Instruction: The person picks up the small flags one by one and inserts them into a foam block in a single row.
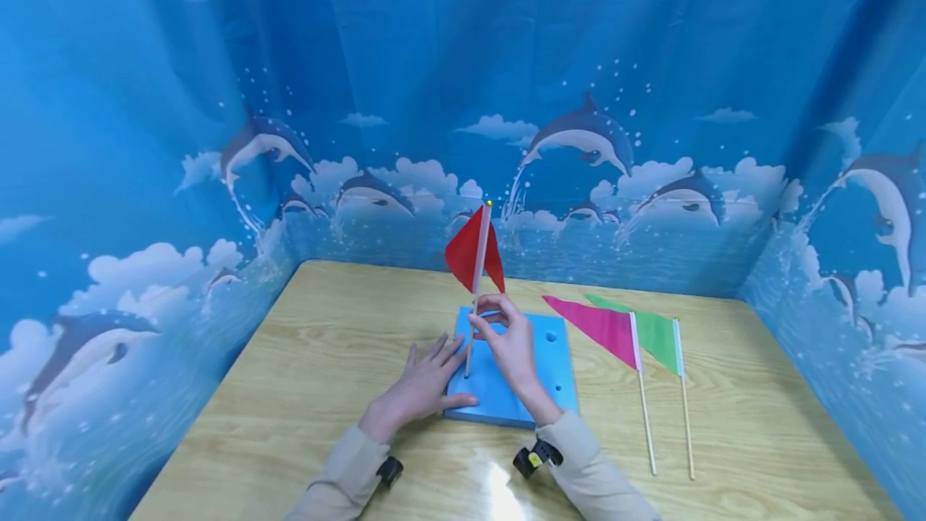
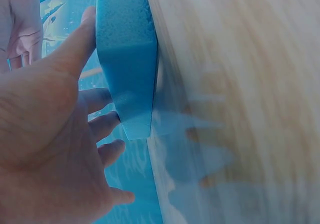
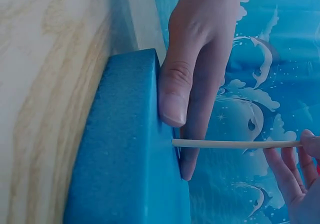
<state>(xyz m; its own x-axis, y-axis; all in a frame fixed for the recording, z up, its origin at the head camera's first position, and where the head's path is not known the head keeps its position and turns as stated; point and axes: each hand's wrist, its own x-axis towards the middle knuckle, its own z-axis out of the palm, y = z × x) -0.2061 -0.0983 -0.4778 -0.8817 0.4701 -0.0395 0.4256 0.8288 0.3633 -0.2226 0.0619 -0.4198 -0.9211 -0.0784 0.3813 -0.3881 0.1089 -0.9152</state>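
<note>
A red triangular flag point(image 1: 465, 252) on a thin wooden stick stands nearly upright, leaning slightly right. My right hand point(image 1: 510, 344) pinches the stick point(image 3: 235, 144) between thumb and fingers below the cloth. The stick's lower end meets the blue foam block point(image 1: 506, 404) near its left front, at a hole. With fingers spread, my left hand point(image 1: 419, 392) rests along the block's left edge, the thumb on its front part. In the left wrist view the foam block point(image 2: 127, 79) lies flat on the table beside the left hand point(image 2: 55, 134).
A pink flag point(image 1: 604, 330) and a green flag point(image 1: 660, 336) lie on the wooden table point(image 1: 325, 328) to the right of the block. Holes point(image 1: 551, 337) show on the block's right side. A blue dolphin-print curtain point(image 1: 434, 63) surrounds the table.
</note>
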